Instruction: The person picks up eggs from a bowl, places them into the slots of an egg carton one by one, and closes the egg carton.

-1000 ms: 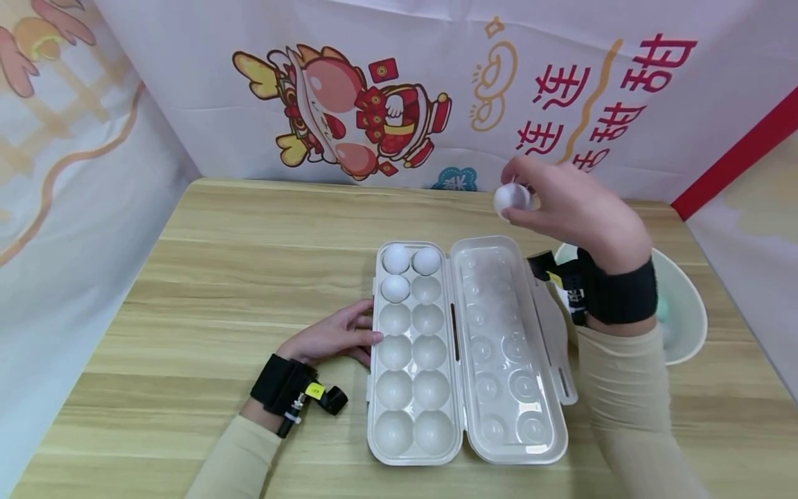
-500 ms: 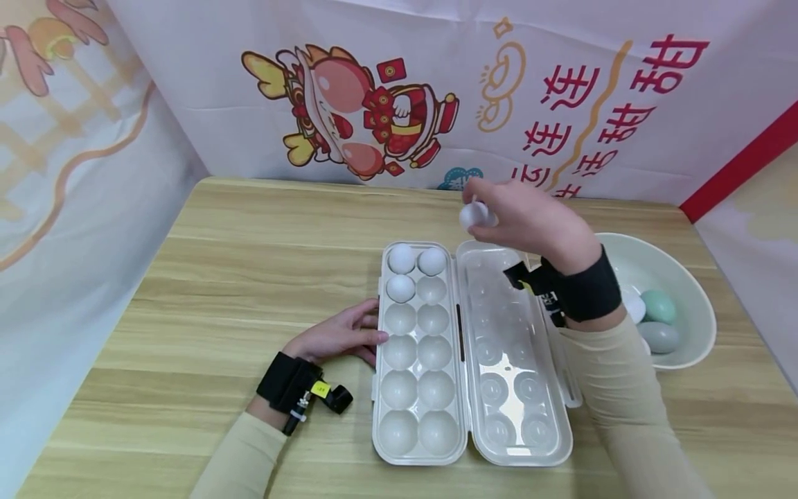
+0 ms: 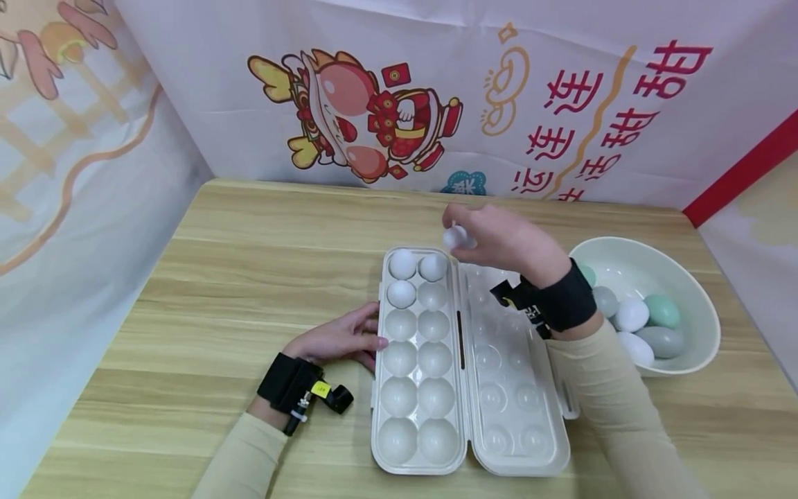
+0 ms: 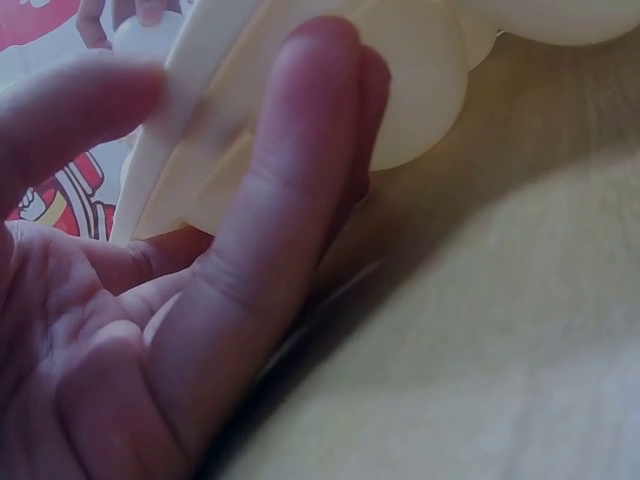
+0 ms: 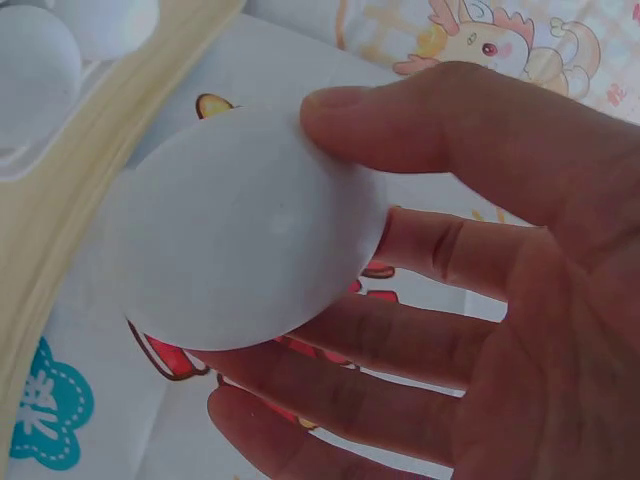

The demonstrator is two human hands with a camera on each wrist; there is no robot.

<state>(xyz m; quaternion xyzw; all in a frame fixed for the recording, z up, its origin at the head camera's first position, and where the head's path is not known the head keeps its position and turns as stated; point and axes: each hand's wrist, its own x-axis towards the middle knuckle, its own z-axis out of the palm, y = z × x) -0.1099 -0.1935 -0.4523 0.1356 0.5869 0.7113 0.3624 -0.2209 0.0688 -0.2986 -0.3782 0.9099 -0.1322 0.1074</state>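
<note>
My right hand [image 3: 508,239] holds a white egg [image 3: 458,238] between thumb and fingers, above the far end of the egg tray. In the right wrist view the same egg [image 5: 250,230] fills the middle, the thumb at its upper end and fingers behind it. My left hand [image 3: 343,336] grips the left edge of the opened egg carton [image 3: 419,395], thumb over the rim. The left wrist view shows the fingers under the carton's edge [image 4: 215,100]. White eggs [image 3: 402,265] sit in three cups at the far end; the other cups hold nothing.
The carton's clear lid [image 3: 517,416] lies open to the right. Beyond it a cream bowl [image 3: 704,305] holds several white, grey and green eggs [image 3: 662,312]. A printed cloth [image 3: 349,21] hangs behind the wooden table [image 3: 268,242].
My right hand has carried the white egg left and lower, from near the bowl to just above the carton's far end. The left hand stays on the carton's edge.
</note>
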